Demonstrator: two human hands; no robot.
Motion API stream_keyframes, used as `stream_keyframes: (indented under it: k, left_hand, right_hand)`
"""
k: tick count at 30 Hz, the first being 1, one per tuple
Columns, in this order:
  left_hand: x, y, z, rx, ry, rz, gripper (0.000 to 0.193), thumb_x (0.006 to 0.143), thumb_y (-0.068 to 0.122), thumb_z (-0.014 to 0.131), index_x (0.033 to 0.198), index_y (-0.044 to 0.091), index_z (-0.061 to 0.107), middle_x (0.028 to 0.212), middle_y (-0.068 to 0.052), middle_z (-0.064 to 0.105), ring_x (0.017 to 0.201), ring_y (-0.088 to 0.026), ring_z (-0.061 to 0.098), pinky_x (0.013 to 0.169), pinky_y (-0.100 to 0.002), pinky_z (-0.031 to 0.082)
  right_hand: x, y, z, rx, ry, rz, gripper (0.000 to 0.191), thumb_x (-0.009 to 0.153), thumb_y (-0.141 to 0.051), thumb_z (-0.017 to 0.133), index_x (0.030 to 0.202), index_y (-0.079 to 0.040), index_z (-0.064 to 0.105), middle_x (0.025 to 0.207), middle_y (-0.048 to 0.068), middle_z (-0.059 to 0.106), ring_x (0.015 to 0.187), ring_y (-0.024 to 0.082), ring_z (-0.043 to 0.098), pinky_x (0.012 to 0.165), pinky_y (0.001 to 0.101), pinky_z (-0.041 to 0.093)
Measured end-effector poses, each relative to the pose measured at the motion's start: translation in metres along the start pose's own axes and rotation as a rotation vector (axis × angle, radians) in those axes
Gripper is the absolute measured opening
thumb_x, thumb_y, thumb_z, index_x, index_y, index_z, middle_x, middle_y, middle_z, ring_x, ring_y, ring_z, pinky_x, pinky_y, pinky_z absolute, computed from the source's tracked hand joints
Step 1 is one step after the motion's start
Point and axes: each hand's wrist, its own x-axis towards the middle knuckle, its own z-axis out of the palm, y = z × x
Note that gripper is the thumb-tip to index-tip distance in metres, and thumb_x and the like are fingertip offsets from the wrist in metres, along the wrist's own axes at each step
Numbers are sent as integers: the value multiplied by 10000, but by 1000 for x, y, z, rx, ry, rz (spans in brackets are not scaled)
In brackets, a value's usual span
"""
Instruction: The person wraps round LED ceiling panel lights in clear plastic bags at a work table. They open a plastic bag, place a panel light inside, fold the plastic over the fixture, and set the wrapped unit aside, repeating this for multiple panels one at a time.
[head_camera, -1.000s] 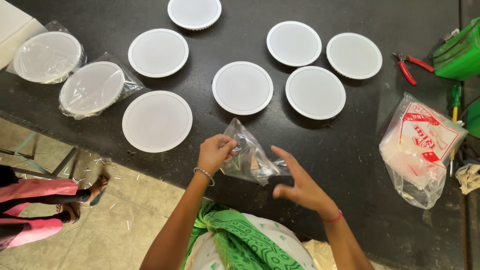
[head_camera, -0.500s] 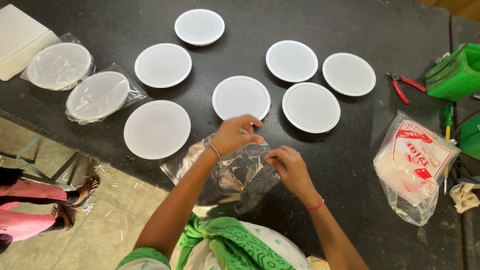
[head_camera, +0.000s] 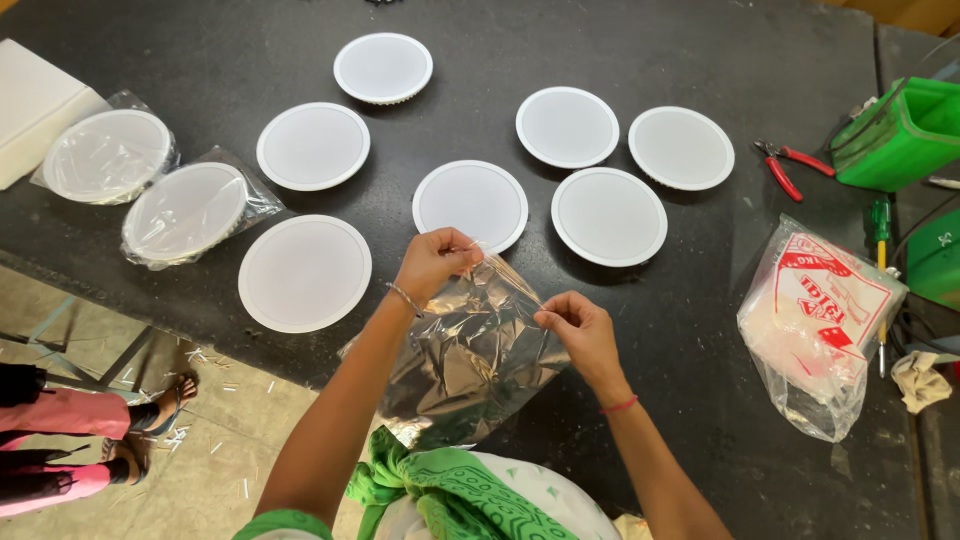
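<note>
The left hand (head_camera: 432, 262) pinches the upper edge of a clear plastic bag (head_camera: 470, 360) between thumb and fingers, a thin bangle on its wrist. The right hand (head_camera: 580, 330) grips the same edge a little further along, its fingers closed on the film, with a red thread around that wrist. Between the two hands the bag's mouth is stretched taut; the rest of it hangs crinkled and shiny over the near edge of the dark surface (head_camera: 700, 330), reaching down toward a green patterned cloth (head_camera: 450, 490) at the person's front.

Just beyond the left hand lies a round white disc (head_camera: 470, 205), flat on the surface. Six more like it are spread around: one to the left near the edge (head_camera: 304, 272), one further back (head_camera: 313, 146), one at the far side (head_camera: 383, 68), and three to the right (head_camera: 609, 216) (head_camera: 567, 127) (head_camera: 681, 148). All are bare and lie apart from each other.

At far left, two similar discs sit already wrapped in clear bags (head_camera: 188, 212) (head_camera: 108, 155), touching each other, beside a white block (head_camera: 35, 105).

Well to the right of the right hand lies a bulky clear sack (head_camera: 815, 325) with a red and white printed label on its upper face. Beyond it are red-handled pliers (head_camera: 790, 165), a green plastic bin (head_camera: 900, 130), and a green-handled screwdriver (head_camera: 880, 225).

Down at lower left, on the floor, another person's sandalled feet and pink clothing (head_camera: 70, 440) show.
</note>
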Motion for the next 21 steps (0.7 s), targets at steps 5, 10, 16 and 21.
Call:
stream_keyframes:
  k: [5, 10, 16, 21]
  left_hand:
    - [-42, -11, 12, 166, 249, 31, 353, 992, 332, 728, 823, 23, 741, 648, 34, 554, 607, -37, 470, 559, -217, 374]
    - [-100, 6, -30, 66, 338, 42, 272, 985, 313, 670, 889, 72, 753, 628, 93, 495, 570, -16, 394, 521, -212, 327]
    - [-174, 34, -121, 90, 426, 56, 321, 981, 298, 670, 789, 41, 665, 652, 88, 491, 562, -17, 361, 495, -230, 286]
    - [-217, 74, -194, 213, 505, 52, 580, 1042, 501, 563, 641, 82, 584, 588, 56, 520, 547, -43, 472, 508, -252, 375]
  right_hand:
    - [2, 19, 10, -268, 88, -23, 233, 982, -230, 691, 904, -14, 732, 656, -16, 599, 624, 41, 508, 568, 213, 416]
    - [21, 13, 47, -81, -363, 190, 285, 1000, -252, 628, 862, -23, 728, 662, -52, 575, 585, 33, 484, 536, 221, 397]
    - [67, -9, 144, -15, -608, 231, 359, 1038, -308, 600, 768, -72, 588, 588, -66, 426, 526, 43, 395, 508, 245, 390]
    - [102, -72, 236, -345, -511, -207, 365, 993, -287, 681, 754, -14, 642, 599, 2, 536, 539, 83, 471, 525, 309, 384]
